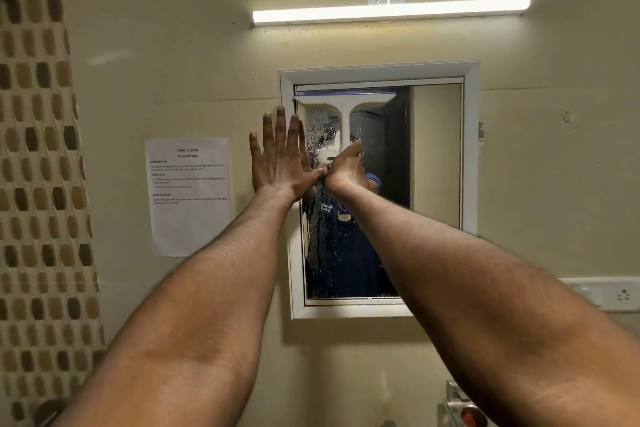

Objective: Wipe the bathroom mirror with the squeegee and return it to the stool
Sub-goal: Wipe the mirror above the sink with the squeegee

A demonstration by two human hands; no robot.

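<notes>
A white T-shaped squeegee (344, 107) stands upright against the mirror (433, 156), its blade lying along the glass's top edge on the left side. My right hand (346, 166) is shut on the lower end of its handle. My left hand (280, 159) lies flat with fingers spread on the mirror's white frame (471, 149) at the left side, thumb touching my right hand. Water drops cover the left part of the glass below the blade. The stool is out of view.
A lit tube light (391, 10) hangs above the mirror. A printed task sheet (188, 196) is stuck on the wall to the left. Mosaic tiles (38, 184) run down the far left. A switch socket (609, 295) and a tap fitting (460, 406) sit at lower right.
</notes>
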